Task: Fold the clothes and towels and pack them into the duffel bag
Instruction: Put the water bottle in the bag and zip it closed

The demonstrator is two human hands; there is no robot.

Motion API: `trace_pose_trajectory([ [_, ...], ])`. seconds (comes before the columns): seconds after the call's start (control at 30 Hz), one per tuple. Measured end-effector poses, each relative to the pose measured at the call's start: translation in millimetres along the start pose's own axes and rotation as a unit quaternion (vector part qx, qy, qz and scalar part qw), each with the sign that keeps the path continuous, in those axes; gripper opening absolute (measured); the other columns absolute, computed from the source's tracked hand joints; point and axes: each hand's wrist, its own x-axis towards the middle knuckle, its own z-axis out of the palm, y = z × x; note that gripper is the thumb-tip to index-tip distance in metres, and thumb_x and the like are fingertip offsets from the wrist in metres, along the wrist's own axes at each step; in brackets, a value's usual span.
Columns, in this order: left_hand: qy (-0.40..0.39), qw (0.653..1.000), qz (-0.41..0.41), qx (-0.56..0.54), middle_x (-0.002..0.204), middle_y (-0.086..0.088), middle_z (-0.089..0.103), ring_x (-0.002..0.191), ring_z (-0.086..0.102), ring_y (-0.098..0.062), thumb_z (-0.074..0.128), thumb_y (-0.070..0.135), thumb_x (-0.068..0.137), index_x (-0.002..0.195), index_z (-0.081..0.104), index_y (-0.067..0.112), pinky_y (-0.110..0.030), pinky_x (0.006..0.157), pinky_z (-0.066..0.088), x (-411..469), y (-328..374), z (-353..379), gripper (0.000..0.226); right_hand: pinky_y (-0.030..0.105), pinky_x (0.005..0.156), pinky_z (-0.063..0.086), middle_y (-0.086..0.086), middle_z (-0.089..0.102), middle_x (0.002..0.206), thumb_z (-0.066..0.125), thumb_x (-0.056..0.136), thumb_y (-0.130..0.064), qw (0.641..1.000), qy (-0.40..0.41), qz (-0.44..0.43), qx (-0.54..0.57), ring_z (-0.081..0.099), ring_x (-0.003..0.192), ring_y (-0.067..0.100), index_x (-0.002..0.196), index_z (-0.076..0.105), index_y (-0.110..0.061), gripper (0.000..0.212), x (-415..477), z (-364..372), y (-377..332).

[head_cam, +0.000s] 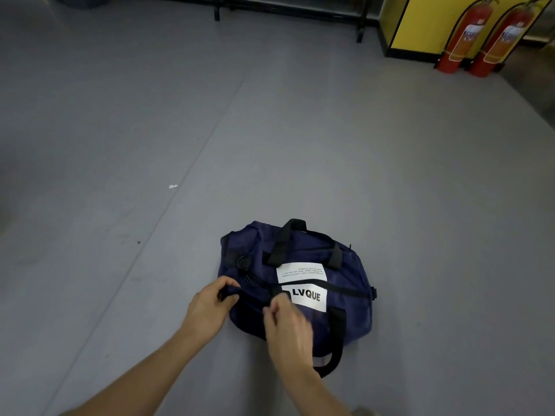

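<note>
Navy duffel bag (351, 274) lies on the grey floor (150, 130), white LVQUE label (309, 297) on top. Left hand (210, 307) clamped on the bag's left end, fingers curled into the fabric. Right hand (285, 322) pinched together at the bag's zipper line, touching the label's left edge; blurred. Red fire extinguishers (464, 40) well beyond the bag, to its right.

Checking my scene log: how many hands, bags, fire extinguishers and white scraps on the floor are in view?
hands: 2, the left hand and the right hand
duffel bag: 1
fire extinguishers: 2
white scrap: 1
total: 6
</note>
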Motion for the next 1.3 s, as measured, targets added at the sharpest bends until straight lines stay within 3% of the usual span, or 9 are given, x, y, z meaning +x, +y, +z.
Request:
trace_pose_trajectory([
  [0.1, 0.001, 1.0, 0.0, -0.007, 0.085, 0.011, 0.07, 0.081, 0.066, -0.015, 0.071, 0.015, 0.089, 0.096, 0.066, 0.043, -0.04, 0.081, 0.058, -1.3, 4.0, 0.6, 0.029, 0.02, 0.068, 0.043, -0.012, 0.064, 0.094, 0.061, 0.093, -0.047, 0.992, -0.126, 0.012, 0.028, 0.06, 0.083, 0.006, 0.106, 0.059, -0.032, 0.02, -2.4, 9.3, -12.9],
  [0.2, -0.016, 1.0, 0.017, 0.016, 0.083, 0.008, 0.069, 0.079, 0.065, -0.015, 0.07, 0.019, 0.091, 0.098, 0.063, 0.046, -0.037, 0.08, 0.057, -2.0, 7.2, -0.5, 0.028, 0.022, 0.075, 0.049, -0.011, 0.066, 0.099, 0.062, 0.091, -0.051, 0.992, -0.09, 0.053, 0.07, 0.061, 0.088, 0.005, 0.11, 0.061, -0.03, 0.029, 2.0, 17.7, -20.1],
  [0.43, -0.014, 0.996, 0.039, 0.083, 0.074, 0.009, 0.066, 0.071, 0.063, -0.008, 0.069, 0.024, 0.093, 0.097, 0.06, 0.039, -0.026, 0.071, 0.051, -9.8, 12.0, -3.6, 0.018, 0.016, 0.059, 0.04, -0.011, 0.062, 0.095, 0.06, 0.097, -0.031, 0.993, -0.066, 0.069, 0.074, 0.057, 0.078, 0.006, 0.097, 0.056, -0.026, 0.006, -1.8, 30.4, -28.1],
  [0.57, 0.002, 0.996, 0.035, 0.077, 0.076, 0.011, 0.067, 0.072, 0.064, -0.006, 0.069, 0.024, 0.093, 0.097, 0.061, 0.037, -0.023, 0.071, 0.051, -15.5, 12.5, -0.1, 0.015, 0.018, 0.063, 0.039, -0.011, 0.062, 0.096, 0.059, 0.097, -0.036, 0.994, -0.061, 0.064, 0.058, 0.061, 0.083, 0.008, 0.103, 0.053, -0.027, 0.012, -10.8, 34.5, -23.1],
  [0.67, -0.012, 0.993, 0.047, 0.106, 0.079, 0.012, 0.067, 0.074, 0.063, -0.006, 0.067, 0.023, 0.094, 0.101, 0.062, 0.034, -0.024, 0.073, 0.052, -19.2, 11.2, 0.2, 0.014, 0.014, 0.056, 0.039, -0.012, 0.061, 0.091, 0.061, 0.096, -0.034, 0.992, -0.066, 0.063, 0.083, 0.058, 0.074, 0.006, 0.096, 0.055, -0.027, 0.009, -12.5, 40.5, -16.3],
  [0.87, -0.041, 0.96, 0.122, 0.248, 0.094, 0.01, 0.07, 0.083, 0.064, -0.009, 0.066, 0.026, 0.094, 0.114, 0.064, 0.028, -0.025, 0.074, 0.048, -20.3, 12.1, -1.3, 0.02, 0.03, 0.065, 0.048, -0.008, 0.066, 0.075, 0.057, 0.098, -0.038, 0.988, -0.084, 0.081, 0.101, 0.06, 0.068, 0.012, 0.088, 0.053, -0.026, 0.016, -19.1, 44.8, -0.9],
  [1.13, 0.023, 0.973, 0.068, 0.221, 0.073, 0.014, 0.063, 0.066, 0.058, -0.007, 0.067, 0.025, 0.093, 0.091, 0.063, 0.033, -0.027, 0.064, 0.049, -19.0, 8.8, -9.4, 0.01, 0.035, 0.072, 0.048, 0.003, 0.071, 0.091, 0.055, 0.097, -0.043, 0.961, 0.008, 0.275, 0.043, 0.066, 0.091, 0.032, 0.092, 0.063, -0.024, 0.022, -37.6, 28.7, 61.4],
  [1.2, 0.057, 0.97, 0.059, 0.229, 0.079, 0.014, 0.065, 0.068, 0.059, -0.008, 0.066, 0.023, 0.095, 0.093, 0.062, 0.033, -0.028, 0.063, 0.048, -20.3, 5.1, -6.8, 0.011, 0.038, 0.073, 0.053, 0.001, 0.07, 0.086, 0.058, 0.096, -0.045, 0.969, -0.02, 0.247, 0.016, 0.066, 0.085, 0.029, 0.088, 0.062, -0.026, 0.021, -36.8, 20.5, 79.6],
  [1.3, 0.152, 0.969, 0.047, 0.188, 0.104, 0.012, 0.062, 0.078, 0.062, -0.014, 0.062, 0.02, 0.097, 0.114, 0.06, 0.03, -0.034, 0.071, 0.05, -29.0, 2.5, 7.5, 0.021, 0.035, 0.075, 0.054, -0.007, 0.07, 0.081, 0.065, 0.088, -0.05, 0.972, -0.152, 0.178, -0.01, 0.066, 0.081, 0.018, 0.083, 0.065, -0.028, 0.023, -16.1, 0.4, 86.3],
])
